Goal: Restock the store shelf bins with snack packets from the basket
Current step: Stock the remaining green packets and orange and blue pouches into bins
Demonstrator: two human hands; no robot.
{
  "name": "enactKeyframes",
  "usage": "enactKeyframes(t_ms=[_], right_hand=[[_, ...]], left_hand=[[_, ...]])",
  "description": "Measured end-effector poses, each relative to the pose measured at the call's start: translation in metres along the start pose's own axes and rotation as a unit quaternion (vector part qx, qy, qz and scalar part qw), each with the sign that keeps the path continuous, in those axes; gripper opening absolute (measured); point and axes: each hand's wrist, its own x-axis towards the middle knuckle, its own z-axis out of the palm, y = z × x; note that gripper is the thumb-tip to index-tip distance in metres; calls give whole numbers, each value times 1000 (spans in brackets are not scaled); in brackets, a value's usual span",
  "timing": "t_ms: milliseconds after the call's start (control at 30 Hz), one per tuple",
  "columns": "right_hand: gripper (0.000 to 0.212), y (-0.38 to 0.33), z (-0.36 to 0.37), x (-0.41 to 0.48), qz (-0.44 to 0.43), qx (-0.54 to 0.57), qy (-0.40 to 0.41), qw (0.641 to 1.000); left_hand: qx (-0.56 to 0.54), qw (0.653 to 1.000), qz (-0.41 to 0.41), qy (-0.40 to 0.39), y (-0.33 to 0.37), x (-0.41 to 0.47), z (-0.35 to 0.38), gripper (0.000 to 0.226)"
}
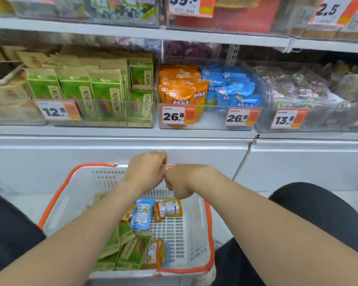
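Snack packets (136, 250) lie loose in the basket (194, 240), a white one with an orange rim. It stands on the pale floor between our knees in dark trousers (318, 215). Nearest us in it we see a heap of green packets, with an orange packet (154, 252) leaning at its right edge. Further in lie a blue packet (143, 215) and a second orange one, label side up, just beside each other.

Both our forearms reach out over the basket. Our left hand (147, 170) and right hand (182, 180) meet above its far rim, touching each other, backs toward us and fingers curled under. We cannot tell whether either grip has hold of anything, since the fingertips are hidden behind the hands.

Beyond the hands rises the white base panel (112, 149) of the shelf. On the shelf above it stands a row of clear bins. The left bin (103, 112) holds upright green packets in rows behind a price tag (58, 110) reading 12.8. The middle bin (211, 120) holds orange packets in its left half and blue packets in its right half, each half fronted by a tag reading 26.8. The right bin (262, 93) holds brownish snacks in clear wrappers behind a tag reading 13.8. Higher still we see an upper shelf (132, 30) with more clear bins and tags, too blurred to read in full.
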Motion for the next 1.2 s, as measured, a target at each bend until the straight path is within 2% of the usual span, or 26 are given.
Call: enactKeyframes(t_ms=[67, 167, 233, 367, 467, 533, 633, 800, 867, 967, 1133, 1200], right_hand=[[36, -10, 21, 6, -20, -21, -12, 1000], [14, -23, 52, 15, -28, -94, -42, 994], [14, -29, 68, 21, -22, -128, -67, 989], [27, -29, 79, 34, -17, -135, -61, 989], [28, -29, 76, 43, -11, -130, -45, 990], [28, -28, 74, 51, -6, -123, -41, 991], [25, -27, 72, 61, 9, -104, -60, 993], [7, -23, 69, 75, 7, -81, -92, 992], [14, -22, 68, 78, -4, -77, -96, 992], [11, -18, 66, 81, -13, -71, -89, 993], [18, -15, 61, 84, -9, -58, -87, 994], [17, -15, 57, 84, -7, -59, -83, 995]], left_hand=[[12, 997, -36, -65, -10, -14, 18, 10], [40, 985, -61, -157, -27, -36, 50, 15], [61, 970, -66, -228, -38, -48, 72, 17], [121, 907, -55, -400, -56, -69, 116, 38], [187, 873, -13, -450, -65, -82, 143, 57], [215, 861, 10, -461, -66, -85, 152, 64], [212, 862, 31, -459, -64, -81, 165, 68], [201, 861, 8, -467, -71, -75, 190, 72], [190, 871, -18, -453, -74, -74, 196, 75], [142, 892, -56, -425, -77, -70, 203, 78], [86, 924, -107, -357, -80, -66, 199, 54], [11, 938, -141, -317, -78, -63, 194, 52]])
